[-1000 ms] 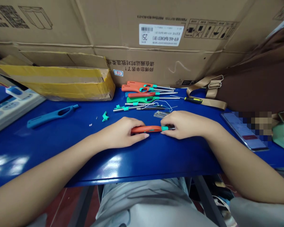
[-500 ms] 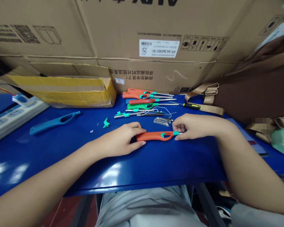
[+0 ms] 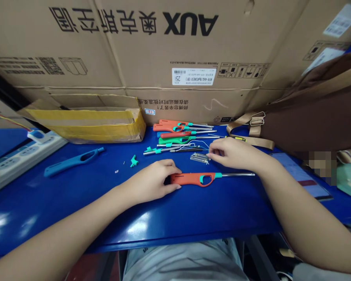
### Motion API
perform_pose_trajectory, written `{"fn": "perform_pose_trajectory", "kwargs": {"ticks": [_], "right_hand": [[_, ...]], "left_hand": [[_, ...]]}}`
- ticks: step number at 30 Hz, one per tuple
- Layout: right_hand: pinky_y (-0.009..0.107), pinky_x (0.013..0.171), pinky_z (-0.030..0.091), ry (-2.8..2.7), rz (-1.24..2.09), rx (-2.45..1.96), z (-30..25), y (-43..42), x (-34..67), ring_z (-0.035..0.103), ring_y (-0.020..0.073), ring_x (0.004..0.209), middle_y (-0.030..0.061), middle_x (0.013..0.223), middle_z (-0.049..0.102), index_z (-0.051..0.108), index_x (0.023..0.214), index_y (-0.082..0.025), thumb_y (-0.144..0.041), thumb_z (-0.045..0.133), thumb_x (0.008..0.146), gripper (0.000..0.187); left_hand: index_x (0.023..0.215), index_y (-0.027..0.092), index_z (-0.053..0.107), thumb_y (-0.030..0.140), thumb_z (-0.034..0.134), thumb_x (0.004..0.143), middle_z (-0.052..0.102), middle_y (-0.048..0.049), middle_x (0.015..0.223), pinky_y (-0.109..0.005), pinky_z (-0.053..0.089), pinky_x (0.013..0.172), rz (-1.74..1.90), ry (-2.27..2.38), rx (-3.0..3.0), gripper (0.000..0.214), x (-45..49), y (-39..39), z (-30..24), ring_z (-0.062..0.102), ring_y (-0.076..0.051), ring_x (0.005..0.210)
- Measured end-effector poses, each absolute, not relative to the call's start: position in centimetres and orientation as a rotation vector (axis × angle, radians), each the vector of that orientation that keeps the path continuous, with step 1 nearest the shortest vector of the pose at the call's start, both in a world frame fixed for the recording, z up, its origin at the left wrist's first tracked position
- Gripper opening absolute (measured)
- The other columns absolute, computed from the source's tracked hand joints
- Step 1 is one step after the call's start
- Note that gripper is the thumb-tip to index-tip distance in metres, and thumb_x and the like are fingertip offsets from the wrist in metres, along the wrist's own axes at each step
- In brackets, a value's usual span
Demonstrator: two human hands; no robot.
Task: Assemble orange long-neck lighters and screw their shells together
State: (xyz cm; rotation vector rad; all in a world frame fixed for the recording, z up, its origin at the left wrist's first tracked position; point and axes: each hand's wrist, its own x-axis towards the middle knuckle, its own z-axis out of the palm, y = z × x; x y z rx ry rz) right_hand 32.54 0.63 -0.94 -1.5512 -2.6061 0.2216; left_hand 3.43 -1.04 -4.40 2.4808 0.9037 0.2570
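Observation:
An orange gas lighter [image 3: 188, 179] with a teal trigger and collar lies flat on the blue table, its metal tube pointing right. My left hand [image 3: 156, 179] is closed around the lighter's handle end, thumb on the near side and fingers on the far side. Beyond the lighter are clear plastic tanks [image 3: 200, 157] lying side by side. At their right end is my right hand [image 3: 229, 152], fingers curled and tips close together; whether they pinch a tank's end is hidden. Behind the tanks lie loose metal tubes [image 3: 155, 151] with teal parts and a thin white wire [image 3: 197, 142].
More lighters, orange, red and green [image 3: 175, 140], are piled at the back against a big cardboard box [image 3: 152, 54]. A blue lighter shell [image 3: 73, 162], a teal trigger piece [image 3: 133, 160] and a power strip [image 3: 20, 160] are left. A brown bag [image 3: 304, 113] stands right.
My right hand has let go of the lighter's metal tube and moved away from me to the clear tanks. My left hand stays on the handle. The view has tilted up slightly.

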Motion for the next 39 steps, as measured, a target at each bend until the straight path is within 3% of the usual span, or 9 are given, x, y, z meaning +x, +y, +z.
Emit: {"fn": "perform_pose_trajectory", "kwargs": {"ticks": [9,12,15,19,24,31,34,37,39], "right_hand": [[0.028,0.059,0.030,-2.545,0.148,-1.983,-1.1,0.8,33.9,0.061,0.0187,0.074,0.0040,0.088,0.071,0.060,0.090,-0.022,-0.032,0.056,0.087,0.012],[0.028,0.060,0.035,-2.431,0.103,-2.155,-0.8,1.4,36.0,0.063,0.0200,0.077,0.0060,0.099,0.070,0.054,0.108,-0.022,-0.030,0.058,0.084,0.026],[0.030,0.066,0.041,-2.262,0.060,-2.396,-0.4,2.0,37.9,0.065,0.0264,0.100,0.0111,0.117,0.066,0.051,0.119,-0.023,-0.028,0.060,0.082,0.038],[0.034,0.069,0.045,-2.150,0.049,-2.577,-0.5,2.5,38.8,0.065,0.0327,0.104,0.0185,0.122,0.062,0.054,0.119,-0.019,-0.029,0.062,0.082,0.040],[0.039,0.080,0.049,-2.115,0.065,-2.604,-1.6,3.5,38.8,0.061,0.0354,0.119,0.0200,0.132,0.057,0.053,0.130,-0.020,-0.031,0.060,0.087,0.044],[0.037,0.077,0.048,-2.088,0.083,-2.613,-2.7,4.5,39.7,0.064,0.0322,0.107,0.0186,0.122,0.062,0.057,0.116,-0.020,-0.032,0.063,0.084,0.035],[0.037,0.073,0.047,-2.085,0.108,-2.618,-3.1,4.6,40.1,0.066,0.0312,0.097,0.0167,0.111,0.067,0.055,0.116,-0.020,-0.032,0.063,0.083,0.036],[0.037,0.071,0.047,-2.081,0.131,-2.617,-3.2,4.6,40.2,0.068,0.0322,0.093,0.0168,0.108,0.070,0.057,0.117,-0.020,-0.033,0.064,0.081,0.038],[0.037,0.072,0.047,-2.101,0.143,-2.579,-3.1,4.5,40.0,0.068,0.0323,0.096,0.0163,0.110,0.071,0.060,0.114,-0.021,-0.035,0.065,0.081,0.037]], "left_hand": [[0.120,0.019,0.074,0.030,0.071,0.088,0.066,-0.0074,0.105,-0.034,0.054,0.085,0.244,1.009,2.436,0.034,3.9,-1.5,-4.4,0.066,-0.022,0.094],[0.118,0.019,0.073,0.028,0.069,0.087,0.066,-0.0069,0.106,-0.034,0.054,0.086,0.268,0.980,2.440,0.033,3.9,-1.5,-4.5,0.065,-0.022,0.096],[0.116,0.019,0.073,0.025,0.068,0.085,0.067,-0.0066,0.107,-0.035,0.053,0.088,0.294,0.970,2.454,0.032,3.9,-1.3,-4.7,0.065,-0.022,0.098],[0.116,0.020,0.072,0.025,0.065,0.086,0.067,-0.0066,0.107,-0.036,0.053,0.091,0.298,0.958,2.507,0.031,3.8,-1.1,-4.9,0.064,-0.024,0.101],[0.117,0.020,0.071,0.027,0.064,0.087,0.068,-0.0073,0.108,-0.036,0.053,0.091,0.270,0.952,2.571,0.031,3.6,-1.1,-4.7,0.064,-0.024,0.102],[0.120,0.019,0.070,0.039,0.065,0.091,0.069,-0.0088,0.112,-0.037,0.054,0.091,0.214,0.977,2.647,0.036,3.9,-1.4,-4.5,0.066,-0.026,0.104],[0.118,0.020,0.069,0.047,0.054,0.098,0.070,-0.0090,0.114,-0.037,0.054,0.091,0.256,1.052,2.678,0.037,3.7,-1.4,-4.0,0.067,-0.026,0.106],[0.107,0.019,0.068,0.038,0.041,0.102,0.071,-0.0104,0.111,-0.039,0.054,0.088,0.246,1.406,2.675,0.034,2.6,-0.8,-2.8,0.068,-0.028,0.102],[0.105,0.017,0.065,0.032,0.042,0.098,0.070,-0.0144,0.111,-0.040,0.054,0.085,0.117,1.718,2.598,0.029,1.4,0.0,-1.6,0.069,-0.031,0.101]]}}
